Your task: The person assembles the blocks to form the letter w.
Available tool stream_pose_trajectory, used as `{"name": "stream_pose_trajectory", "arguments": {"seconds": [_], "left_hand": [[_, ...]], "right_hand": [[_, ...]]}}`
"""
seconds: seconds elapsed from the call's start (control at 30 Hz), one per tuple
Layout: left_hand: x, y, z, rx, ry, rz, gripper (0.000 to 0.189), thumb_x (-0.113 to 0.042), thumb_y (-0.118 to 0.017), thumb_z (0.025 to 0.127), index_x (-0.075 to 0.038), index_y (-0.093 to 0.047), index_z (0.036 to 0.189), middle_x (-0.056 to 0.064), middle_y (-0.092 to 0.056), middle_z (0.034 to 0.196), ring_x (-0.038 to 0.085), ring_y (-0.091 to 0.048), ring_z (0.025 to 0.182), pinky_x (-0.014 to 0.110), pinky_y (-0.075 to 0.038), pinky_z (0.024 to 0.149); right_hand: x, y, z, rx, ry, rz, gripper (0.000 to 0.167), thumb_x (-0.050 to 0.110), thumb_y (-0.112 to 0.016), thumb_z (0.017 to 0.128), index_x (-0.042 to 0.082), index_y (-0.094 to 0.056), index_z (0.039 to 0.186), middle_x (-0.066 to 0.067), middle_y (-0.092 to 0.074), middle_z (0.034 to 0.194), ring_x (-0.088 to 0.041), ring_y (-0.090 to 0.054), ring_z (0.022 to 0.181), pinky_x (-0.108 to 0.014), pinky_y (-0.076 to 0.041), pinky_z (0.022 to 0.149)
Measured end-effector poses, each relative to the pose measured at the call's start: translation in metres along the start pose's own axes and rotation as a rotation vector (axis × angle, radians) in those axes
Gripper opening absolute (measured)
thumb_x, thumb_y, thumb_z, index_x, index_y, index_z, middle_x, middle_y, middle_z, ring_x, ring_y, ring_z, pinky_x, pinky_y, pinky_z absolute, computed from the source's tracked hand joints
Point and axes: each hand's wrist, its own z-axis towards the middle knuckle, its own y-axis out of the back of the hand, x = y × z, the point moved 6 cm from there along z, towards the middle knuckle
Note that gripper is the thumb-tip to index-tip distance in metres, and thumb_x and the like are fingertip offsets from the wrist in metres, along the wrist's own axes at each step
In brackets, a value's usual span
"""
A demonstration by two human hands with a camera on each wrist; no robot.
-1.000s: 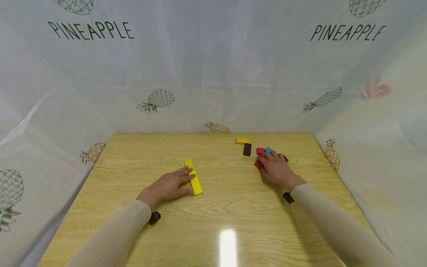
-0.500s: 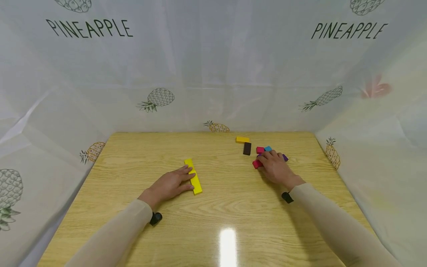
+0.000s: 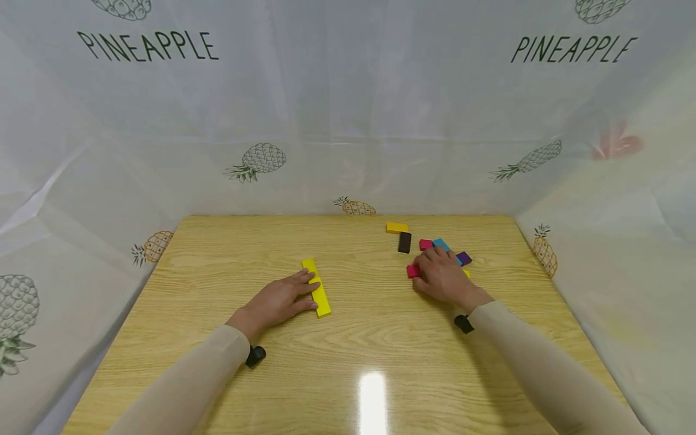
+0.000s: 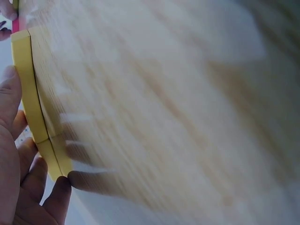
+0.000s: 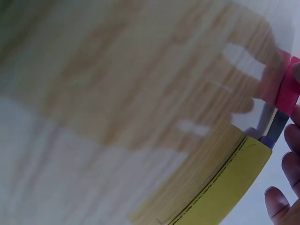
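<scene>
Two yellow wooden blocks (image 3: pixel 322 302) lie end to end on the table, slanting slightly. My left hand (image 3: pixel 276 303) rests against them, its fingertips on the blocks and its thumb at the near end; the left wrist view shows the seam between both blocks (image 4: pixel 28 89). At the right, my right hand (image 3: pixel 444 281) pinches a pinkish-red block (image 3: pixel 413 272) between thumb and fingers. In the right wrist view that red block (image 5: pixel 287 89) is partly covered by the hand, and another yellow block (image 5: pixel 222 183) lies in front of it.
Around the right hand lie a blue block (image 3: pixel 440 244), a purple block (image 3: pixel 464 258) and another red block (image 3: pixel 426 244). Farther back are a black block (image 3: pixel 405 242) and an orange-yellow block (image 3: pixel 397 228). A pineapple-print curtain (image 3: pixel 348 109) surrounds the wooden table (image 3: pixel 348 356).
My right hand has shifted slightly left and nearer with the red block, showing more of the blue and purple blocks and a yellow edge. The left hand's thumb has moved slightly onto the yellow block.
</scene>
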Motion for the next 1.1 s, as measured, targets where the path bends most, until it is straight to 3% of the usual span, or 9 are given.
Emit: {"name": "stream_pose_trajectory", "arguments": {"seconds": [0.2, 0.4, 0.53, 0.87, 1.1], "left_hand": [[0.001, -0.001, 0.001, -0.001, -0.002, 0.009, 0.062, -0.050, -0.059, 0.106, -0.013, -0.055, 0.155, 0.008, -0.042, 0.168, 0.030, -0.035, 0.158, 0.054, -0.037, 0.125], [0.002, -0.002, 0.002, -0.002, -0.001, 0.015, 0.061, -0.050, -0.059, 0.106, -0.014, -0.055, 0.155, 0.007, -0.042, 0.168, 0.030, -0.035, 0.158, 0.053, -0.037, 0.125], [0.003, -0.002, 0.002, 0.000, 0.006, 0.011, 0.061, -0.050, -0.059, 0.106, -0.014, -0.055, 0.155, 0.007, -0.042, 0.168, 0.030, -0.035, 0.158, 0.053, -0.037, 0.125], [0.002, -0.001, 0.001, 0.001, 0.015, 0.003, 0.061, -0.050, -0.060, 0.106, -0.014, -0.056, 0.155, 0.007, -0.042, 0.168, 0.030, -0.035, 0.158, 0.054, -0.037, 0.125], [0.003, -0.001, 0.002, -0.002, 0.016, 0.006, 0.061, -0.050, -0.061, 0.105, -0.014, -0.056, 0.154, 0.007, -0.042, 0.167, 0.030, -0.035, 0.158, 0.053, -0.037, 0.125]], "right_hand": [[0.003, 0.001, -0.001, -0.029, 0.028, -0.013, 0.028, 0.029, -0.075, 0.096, 0.005, -0.069, 0.109, -0.012, -0.063, 0.109, -0.035, -0.050, 0.102, -0.051, -0.042, 0.083], [0.018, 0.001, 0.003, -0.062, 0.057, -0.005, 0.027, 0.028, -0.075, 0.095, 0.004, -0.067, 0.106, -0.011, -0.063, 0.106, -0.033, -0.051, 0.102, -0.052, -0.042, 0.089], [0.037, -0.002, 0.008, -0.058, 0.086, -0.018, 0.028, 0.029, -0.074, 0.095, 0.004, -0.067, 0.106, -0.010, -0.062, 0.105, -0.033, -0.051, 0.101, -0.054, -0.045, 0.095], [0.093, -0.009, 0.017, 0.001, 0.168, -0.047, 0.030, 0.036, -0.072, 0.098, 0.008, -0.067, 0.108, -0.007, -0.064, 0.108, -0.028, -0.051, 0.101, -0.044, -0.044, 0.088], [0.129, -0.007, 0.023, -0.035, 0.249, -0.030, 0.027, 0.036, -0.072, 0.096, 0.010, -0.067, 0.103, -0.005, -0.063, 0.103, -0.026, -0.053, 0.098, -0.041, -0.045, 0.085]]}}
